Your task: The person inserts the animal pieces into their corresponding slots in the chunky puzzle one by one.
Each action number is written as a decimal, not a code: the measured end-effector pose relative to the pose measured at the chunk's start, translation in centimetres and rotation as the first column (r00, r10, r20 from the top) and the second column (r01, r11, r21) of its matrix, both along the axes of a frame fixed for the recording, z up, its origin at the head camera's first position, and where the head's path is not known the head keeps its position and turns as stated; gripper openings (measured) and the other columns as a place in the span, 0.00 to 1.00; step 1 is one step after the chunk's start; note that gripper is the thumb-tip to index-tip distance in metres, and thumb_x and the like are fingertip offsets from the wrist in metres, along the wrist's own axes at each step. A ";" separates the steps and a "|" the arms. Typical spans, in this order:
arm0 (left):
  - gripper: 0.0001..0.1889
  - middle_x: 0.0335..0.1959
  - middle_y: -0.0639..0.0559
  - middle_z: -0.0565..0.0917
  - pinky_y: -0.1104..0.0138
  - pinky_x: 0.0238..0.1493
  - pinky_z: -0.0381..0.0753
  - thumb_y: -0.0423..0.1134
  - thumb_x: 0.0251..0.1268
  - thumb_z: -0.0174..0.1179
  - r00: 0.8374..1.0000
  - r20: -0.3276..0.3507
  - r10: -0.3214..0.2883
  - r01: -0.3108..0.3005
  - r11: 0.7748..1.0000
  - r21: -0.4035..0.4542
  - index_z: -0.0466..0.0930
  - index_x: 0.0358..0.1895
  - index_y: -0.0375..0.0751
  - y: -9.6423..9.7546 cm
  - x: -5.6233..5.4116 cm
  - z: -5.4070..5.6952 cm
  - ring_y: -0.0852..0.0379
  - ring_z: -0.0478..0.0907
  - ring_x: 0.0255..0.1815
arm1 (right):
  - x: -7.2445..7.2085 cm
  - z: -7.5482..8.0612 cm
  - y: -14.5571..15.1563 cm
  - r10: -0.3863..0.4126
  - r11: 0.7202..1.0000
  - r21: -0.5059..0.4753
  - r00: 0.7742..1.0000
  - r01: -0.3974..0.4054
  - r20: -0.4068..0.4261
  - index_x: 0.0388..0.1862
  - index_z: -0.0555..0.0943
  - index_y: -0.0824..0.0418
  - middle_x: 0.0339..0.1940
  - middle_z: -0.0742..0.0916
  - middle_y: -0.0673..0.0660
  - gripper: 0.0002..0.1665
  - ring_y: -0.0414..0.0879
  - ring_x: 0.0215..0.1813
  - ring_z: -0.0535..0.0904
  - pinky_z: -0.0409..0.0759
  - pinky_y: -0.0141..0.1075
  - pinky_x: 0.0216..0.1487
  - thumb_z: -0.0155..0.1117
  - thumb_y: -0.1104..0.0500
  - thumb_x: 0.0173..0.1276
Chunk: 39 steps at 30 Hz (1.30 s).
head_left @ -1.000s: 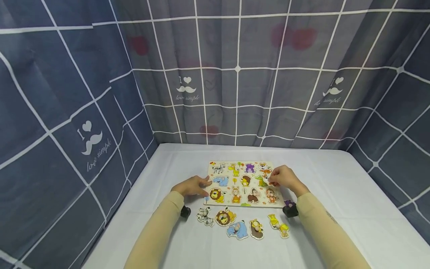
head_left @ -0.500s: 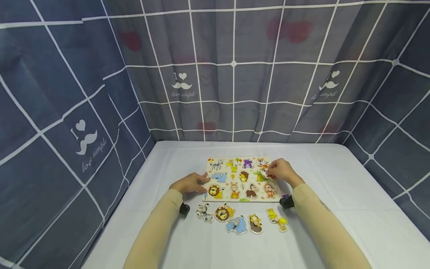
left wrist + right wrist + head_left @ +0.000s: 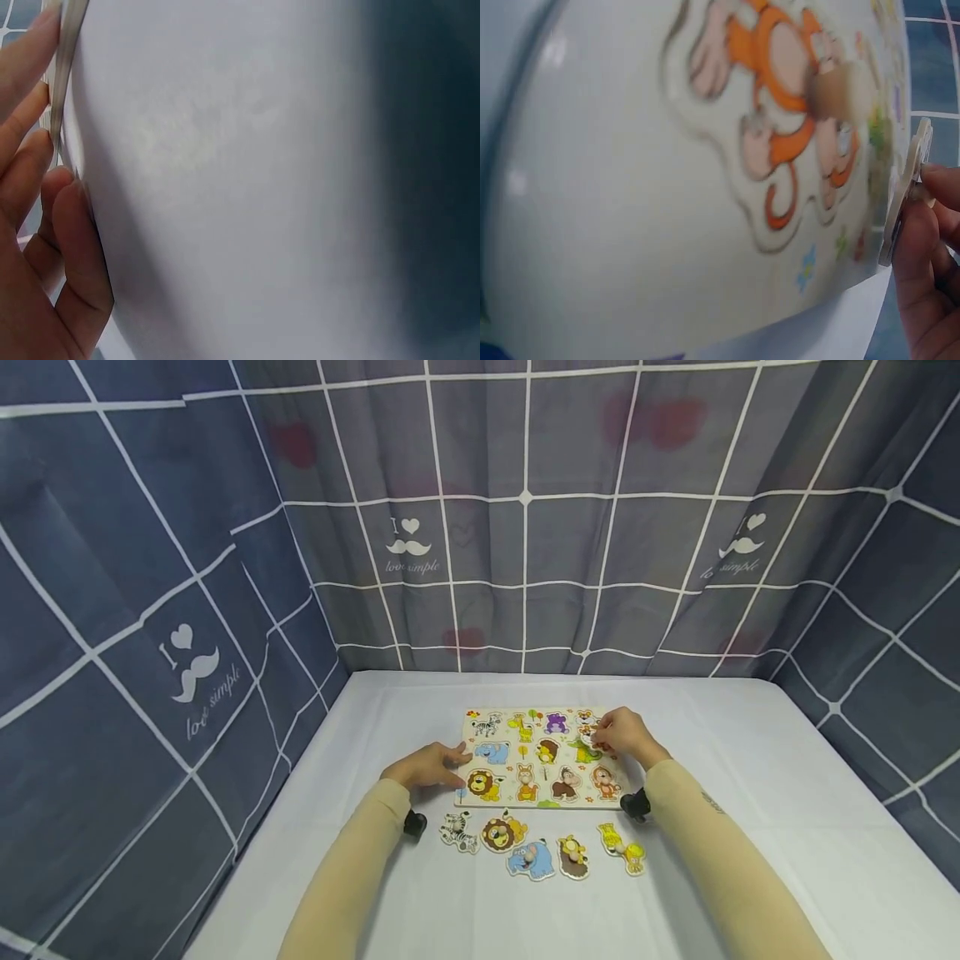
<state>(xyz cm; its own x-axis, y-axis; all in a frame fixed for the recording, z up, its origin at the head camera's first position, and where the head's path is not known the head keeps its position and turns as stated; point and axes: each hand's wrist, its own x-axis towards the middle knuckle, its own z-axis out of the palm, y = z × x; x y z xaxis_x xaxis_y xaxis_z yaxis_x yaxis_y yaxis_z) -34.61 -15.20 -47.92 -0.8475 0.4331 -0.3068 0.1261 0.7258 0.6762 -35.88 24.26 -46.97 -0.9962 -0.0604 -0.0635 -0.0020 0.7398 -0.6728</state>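
My right hand [image 3: 627, 735] pinches a small wooden puzzle piece [image 3: 588, 737] with orange and white on it, over the upper right of the animal puzzle board [image 3: 504, 799]. In the right wrist view the piece [image 3: 905, 196] stands edge-on, its knob between thumb and finger, apart from the board; its printed face is hidden there. Fairly straight fingers of my left hand [image 3: 429, 767] touch the board's left edge. The left wrist view shows those fingertips against that edge. A monkey piece [image 3: 604, 783] with a knob sits in the board's lower right.
Loose on the white table [image 3: 420, 910], in front of the board, lie a zebra piece [image 3: 459, 833], a lion piece [image 3: 503, 832], an elephant piece [image 3: 532, 861], a hedgehog piece [image 3: 573, 858] and a giraffe piece [image 3: 621, 850]. Grid-patterned curtains [image 3: 480, 543] stand behind and beside the table.
My right hand has moved slightly away from me with the pinched puzzle piece, closer to the tiger picture. The left hand stays at the board's edge. The head view has shifted a little.
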 end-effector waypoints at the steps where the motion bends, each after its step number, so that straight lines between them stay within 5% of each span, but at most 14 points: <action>1: 0.34 0.79 0.57 0.61 0.46 0.82 0.43 0.40 0.53 0.74 1.000 -0.001 0.001 -0.001 1.000 0.001 0.76 0.67 0.50 0.0 0.1 0.0 0.45 0.49 0.83 | -0.1 -0.1 0.0 0.005 1.000 0.011 1.000 -0.005 0.001 0.29 0.83 0.66 0.16 0.83 0.51 0.08 0.39 0.20 0.76 0.75 0.30 0.25 0.67 0.61 0.64; 39: 0.33 0.78 0.57 0.62 0.47 0.82 0.47 0.41 0.52 0.75 1.000 -0.015 0.020 -0.020 1.000 0.000 0.77 0.66 0.51 0.1 0.7 0.0 0.45 0.52 0.82 | -2.1 -0.8 -0.8 -0.101 0.994 0.026 0.994 0.102 -0.046 0.25 0.83 0.65 0.16 0.84 0.52 0.11 0.41 0.19 0.77 0.75 0.32 0.23 0.69 0.60 0.64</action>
<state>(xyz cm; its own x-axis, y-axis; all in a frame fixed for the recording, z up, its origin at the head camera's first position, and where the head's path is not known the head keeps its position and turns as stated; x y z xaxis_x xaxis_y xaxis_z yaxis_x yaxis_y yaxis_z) -33.92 -15.15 -47.93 -0.8604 0.4163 -0.2940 0.1221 0.7284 0.6742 -37.98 23.42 -47.73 -0.9989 0.0425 -0.0192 0.0447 0.7566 -0.6524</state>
